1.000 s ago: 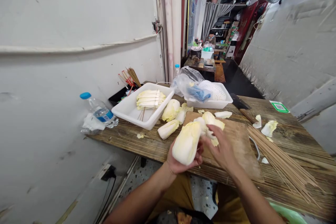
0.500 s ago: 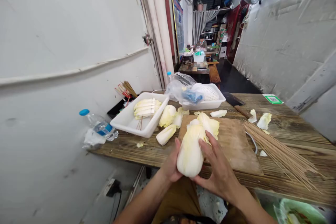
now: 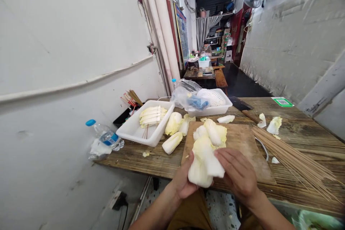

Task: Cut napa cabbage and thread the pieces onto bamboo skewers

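Note:
My left hand [image 3: 186, 179] is wrapped round the lower left side of a napa cabbage [image 3: 198, 172], held over the near edge of the wooden cutting board [image 3: 244, 143]. My right hand [image 3: 239, 172] pinches a pale outer cabbage leaf [image 3: 215, 163], which stands away from the head at its base. Just beyond, more cabbage leaves [image 3: 214, 131] lie on the board. Left of the board rest a small cabbage heart [image 3: 172, 143] and another yellowish piece [image 3: 174, 123]. Skewered leaf strips [image 3: 153, 115] sit in a white tray [image 3: 134, 136].
Bamboo skewers [image 3: 292, 161] spread across the table's right side, near a cleaver [image 3: 241, 103] and leaf scraps [image 3: 275, 125]. A second white tray [image 3: 215, 109] holds plastic bags and foam netting. A water bottle [image 3: 107, 136] stands at the left edge. A person [image 3: 206, 46] sits far back.
My right hand has gone from resting on the cabbage's right side to gripping an outer leaf, which now comes away from the head. My left hand still holds the cabbage.

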{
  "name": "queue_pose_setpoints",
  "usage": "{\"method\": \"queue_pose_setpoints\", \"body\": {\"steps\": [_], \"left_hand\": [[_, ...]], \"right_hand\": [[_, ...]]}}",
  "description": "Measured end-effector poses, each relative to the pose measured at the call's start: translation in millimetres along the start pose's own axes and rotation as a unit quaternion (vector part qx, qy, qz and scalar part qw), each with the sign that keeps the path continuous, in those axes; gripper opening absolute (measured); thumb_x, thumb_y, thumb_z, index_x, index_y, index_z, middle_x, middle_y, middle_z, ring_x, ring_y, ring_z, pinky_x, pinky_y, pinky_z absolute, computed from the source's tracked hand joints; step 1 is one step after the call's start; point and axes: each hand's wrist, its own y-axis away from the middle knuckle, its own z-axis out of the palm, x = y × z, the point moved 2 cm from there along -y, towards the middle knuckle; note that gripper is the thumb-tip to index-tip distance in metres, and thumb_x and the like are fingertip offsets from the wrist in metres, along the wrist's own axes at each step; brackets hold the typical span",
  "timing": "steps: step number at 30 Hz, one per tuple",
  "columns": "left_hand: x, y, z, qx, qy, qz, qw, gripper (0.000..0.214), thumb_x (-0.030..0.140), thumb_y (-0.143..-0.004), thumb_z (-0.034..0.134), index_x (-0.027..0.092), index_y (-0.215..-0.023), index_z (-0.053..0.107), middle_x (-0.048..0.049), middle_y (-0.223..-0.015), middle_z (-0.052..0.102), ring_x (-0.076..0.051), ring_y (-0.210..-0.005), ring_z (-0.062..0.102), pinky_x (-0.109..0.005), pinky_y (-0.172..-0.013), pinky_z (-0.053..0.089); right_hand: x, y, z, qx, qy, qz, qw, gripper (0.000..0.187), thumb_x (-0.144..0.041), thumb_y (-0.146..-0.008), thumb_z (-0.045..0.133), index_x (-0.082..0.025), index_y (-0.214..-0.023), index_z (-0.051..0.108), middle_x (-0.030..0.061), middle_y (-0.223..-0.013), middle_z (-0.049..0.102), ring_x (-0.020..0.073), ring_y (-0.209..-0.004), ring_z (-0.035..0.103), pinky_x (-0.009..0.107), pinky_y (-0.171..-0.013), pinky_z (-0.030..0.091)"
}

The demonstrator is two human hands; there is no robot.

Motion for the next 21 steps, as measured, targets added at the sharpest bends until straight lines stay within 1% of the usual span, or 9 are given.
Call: {"method": "queue_pose_setpoints", "body": {"steps": [2,4,6,7,8,10,14,18,21], "left_hand": [[-5,3,-6.0,0.024,-0.016,-0.018,0.999,0.057,0.055,-0.075,0.061,0.015,-0.116,0.059,-0.0133,-0.105,0.067,-0.026,-0.092,0.063,-0.036,-0.076,0.047],[-6,7,-13.7,0.034,-0.038,-0.012,0.999,0.056,0.044,-0.070,0.071,0.015,-0.117,0.058,-0.0129,-0.105,0.066,-0.024,-0.092,0.063,-0.033,-0.076,0.046],[-8,12,-22.7,0.015,-0.045,-0.036,0.998,0.061,0.038,-0.066,0.076,0.014,-0.118,0.056,-0.0137,-0.106,0.066,-0.024,-0.090,0.063,-0.032,-0.075,0.046],[-8,14,-27.2,-0.005,-0.037,-0.066,0.997,0.063,0.042,-0.066,0.074,0.012,-0.118,0.056,-0.0152,-0.105,0.065,-0.025,-0.088,0.063,-0.034,-0.073,0.047],[-8,16,-31.5,-0.026,-0.022,-0.097,0.995,0.065,0.048,-0.067,0.071,0.009,-0.117,0.056,-0.0171,-0.103,0.065,-0.026,-0.085,0.063,-0.035,-0.071,0.047],[-7,17,-38.7,-0.058,0.017,-0.124,0.990,0.069,0.058,-0.072,0.059,0.005,-0.117,0.056,-0.0199,-0.103,0.064,-0.027,-0.085,0.063,-0.037,-0.070,0.047],[3,17,-46.6,-0.062,0.086,-0.052,0.993,0.064,0.056,-0.080,0.048,0.007,-0.121,0.052,-0.0209,-0.110,0.061,-0.024,-0.090,0.061,-0.035,-0.075,0.044],[6,17,-50.7,-0.043,0.132,-0.035,0.990,0.058,0.055,-0.080,0.049,0.010,-0.117,0.055,-0.0174,-0.110,0.062,-0.023,-0.086,0.061,-0.035,-0.072,0.044],[6,18,-54.7,-0.013,0.143,-0.028,0.989,0.053,0.054,-0.079,0.053,0.011,-0.110,0.059,-0.0137,-0.098,0.066,-0.025,-0.087,0.062,-0.038,-0.074,0.044]], "right_hand": [[13,-5,-3,0.033,0.018,0.056,0.998,0.031,-0.013,-0.083,0.051,-0.021,-0.111,0.061,0.0058,-0.098,0.070,0.0195,-0.092,0.064,0.035,-0.082,0.052],[29,-9,-7,0.077,0.053,0.130,0.987,0.019,-0.015,-0.085,0.050,-0.017,-0.099,0.063,0.0047,-0.084,0.069,0.0179,-0.076,0.065,0.030,-0.067,0.053],[47,-12,-12,0.118,0.092,0.197,0.969,0.015,-0.019,-0.089,0.047,-0.015,-0.087,0.061,0.0004,-0.065,0.062,0.0138,-0.055,0.059,0.024,-0.049,0.046],[56,-13,-14,0.134,0.111,0.218,0.960,0.017,-0.021,-0.090,0.046,-0.015,-0.082,0.060,-0.0013,-0.060,0.058,0.0124,-0.049,0.054,0.023,-0.044,0.042],[65,-15,-15,0.147,0.130,0.232,0.953,0.019,-0.023,-0.090,0.046,-0.015,-0.080,0.060,-0.0014,-0.058,0.056,0.0122,-0.047,0.051,0.024,-0.044,0.040],[82,-20,-16,0.162,0.168,0.235,0.943,0.019,-0.025,-0.089,0.048,-0.014,-0.082,0.061,0.0027,-0.066,0.060,0.0150,-0.056,0.055,0.027,-0.055,0.044],[110,-34,4,0.107,0.211,0.190,0.953,0.019,-0.026,-0.086,0.052,-0.016,-0.093,0.065,0.0102,-0.089,0.066,0.0223,-0.083,0.059,0.037,-0.078,0.044],[123,-44,47,0.025,0.205,0.155,0.966,0.024,-0.023,-0.089,0.046,-0.014,-0.102,0.065,0.0129,-0.095,0.064,0.0229,-0.088,0.058,0.041,-0.080,0.043],[112,-39,82,-0.046,0.159,0.120,0.979,0.024,-0.029,-0.090,0.050,-0.015,-0.106,0.061,0.0072,-0.097,0.064,0.0189,-0.087,0.060,0.040,-0.079,0.046]]}}
